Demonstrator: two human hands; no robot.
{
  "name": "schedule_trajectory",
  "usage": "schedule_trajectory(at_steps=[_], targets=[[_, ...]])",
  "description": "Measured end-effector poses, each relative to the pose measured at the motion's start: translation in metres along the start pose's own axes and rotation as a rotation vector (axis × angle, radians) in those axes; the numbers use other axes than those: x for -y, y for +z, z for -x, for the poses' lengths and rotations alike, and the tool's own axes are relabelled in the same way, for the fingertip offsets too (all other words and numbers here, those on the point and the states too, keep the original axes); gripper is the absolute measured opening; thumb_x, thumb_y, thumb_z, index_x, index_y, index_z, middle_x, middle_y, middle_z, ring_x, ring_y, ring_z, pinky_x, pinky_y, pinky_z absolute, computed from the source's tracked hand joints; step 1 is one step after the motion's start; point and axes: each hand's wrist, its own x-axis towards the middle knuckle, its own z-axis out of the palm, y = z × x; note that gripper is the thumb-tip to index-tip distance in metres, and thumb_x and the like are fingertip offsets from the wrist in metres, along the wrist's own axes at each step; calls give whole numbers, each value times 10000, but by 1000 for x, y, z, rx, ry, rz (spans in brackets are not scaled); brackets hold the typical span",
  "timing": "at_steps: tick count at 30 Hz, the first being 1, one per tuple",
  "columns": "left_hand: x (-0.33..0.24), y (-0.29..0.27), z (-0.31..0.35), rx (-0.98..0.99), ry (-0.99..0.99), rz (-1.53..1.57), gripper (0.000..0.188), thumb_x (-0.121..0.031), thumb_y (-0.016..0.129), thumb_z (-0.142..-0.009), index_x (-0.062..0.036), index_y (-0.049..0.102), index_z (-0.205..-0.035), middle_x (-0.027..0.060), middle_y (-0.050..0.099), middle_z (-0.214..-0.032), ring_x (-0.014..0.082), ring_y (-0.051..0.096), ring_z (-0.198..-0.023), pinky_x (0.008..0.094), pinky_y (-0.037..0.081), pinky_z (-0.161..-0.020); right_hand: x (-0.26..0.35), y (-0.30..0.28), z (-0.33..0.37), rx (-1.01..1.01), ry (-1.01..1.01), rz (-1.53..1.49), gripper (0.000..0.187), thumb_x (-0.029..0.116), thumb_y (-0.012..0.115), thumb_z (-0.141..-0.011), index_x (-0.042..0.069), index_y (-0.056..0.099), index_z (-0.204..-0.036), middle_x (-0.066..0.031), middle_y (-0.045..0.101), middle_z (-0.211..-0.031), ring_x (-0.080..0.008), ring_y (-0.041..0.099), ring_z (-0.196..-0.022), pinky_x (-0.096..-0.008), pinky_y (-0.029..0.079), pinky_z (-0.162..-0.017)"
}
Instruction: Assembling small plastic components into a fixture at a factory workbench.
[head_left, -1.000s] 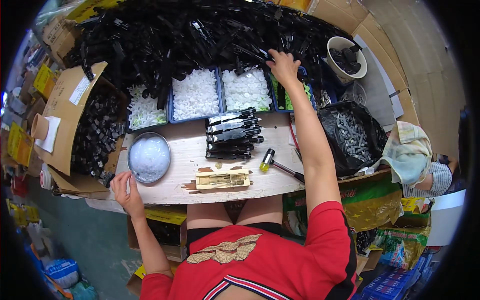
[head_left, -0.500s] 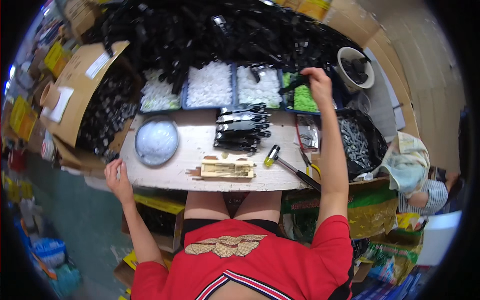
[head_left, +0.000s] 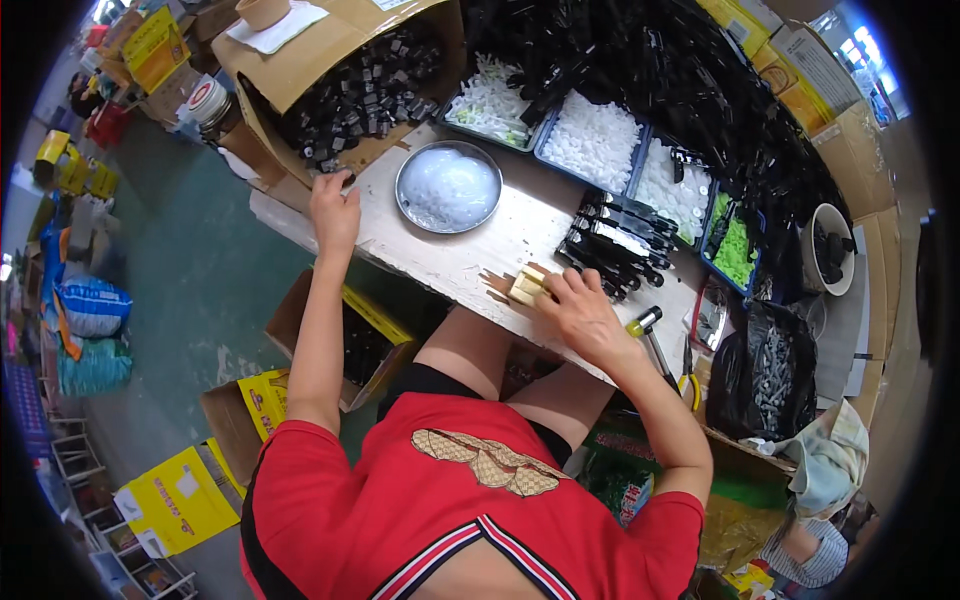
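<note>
At the edge of the cardboard box, my left hand [head_left: 335, 212] is closed, with a small black piece [head_left: 348, 181] at its fingertips. My right hand [head_left: 588, 315] rests with bent fingers over the cream block-shaped fixture [head_left: 526, 286] near the table's front edge. It covers most of that fixture, and whatever lies under the fingers is hidden. Just beyond this hand is a stack of long black plastic parts [head_left: 612, 250]. A hammer with a yellow face [head_left: 645, 321] lies to the right of the hand.
Small black pieces [head_left: 365, 95] fill the cardboard box [head_left: 290, 70]. A round metal bowl [head_left: 448, 187] holds something pale. Trays of white pieces [head_left: 590, 138] and green pieces [head_left: 736, 250] line the back. Pliers [head_left: 689, 377], a black bag of grey screws [head_left: 770, 375] and a white bucket [head_left: 830, 250] stand right.
The view has swung left. My right hand has come from the green tray, where it held a black part, to the cream fixture. My left hand stays by the box of black pieces.
</note>
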Motion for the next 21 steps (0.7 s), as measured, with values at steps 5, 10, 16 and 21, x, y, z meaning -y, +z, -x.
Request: schedule_trajectory(at_steps=[5, 10, 16, 21], targets=[[13, 11, -21, -65, 132, -293, 288, -52, 663, -691, 13, 595, -963, 147, 521, -979, 337, 566, -858, 418, 471, -712, -9, 33, -24, -276, 84, -231, 242, 73, 521, -721, 104, 537, -961, -90, 506, -947, -239, 479, -886, -343, 341, -791], [4, 25, -21, 42, 90, -305, 214, -87, 664, -706, -14, 600, -897, 139, 494, -1014, 333, 564, -882, 417, 476, -733, -6, 42, -23, -248, 201, -164, 233, 71, 533, -703, 113, 563, -930, -48, 529, -896, -218, 483, -886, -360, 335, -761], [26, 6, 10, 4, 278, -260, 119, -69, 608, -761, -29, 617, -873, 113, 527, -866, 306, 546, -804, 400, 451, -672, 9, 36, -3, -461, 249, -171, 269, 118, 581, -728, 97, 567, -996, -32, 558, -1005, -211, 494, -912, -388, 328, -807], [37, 17, 11, 25, 439, -328, 129, -63, 566, -799, -11, 595, -914, 127, 524, -855, 322, 525, -801, 389, 446, -694, 22, 49, 18, -395, 302, -95, 311, 194, 610, -775, 104, 575, -1071, -13, 526, -1184, -193, 485, -1011, -435, 291, -897]])
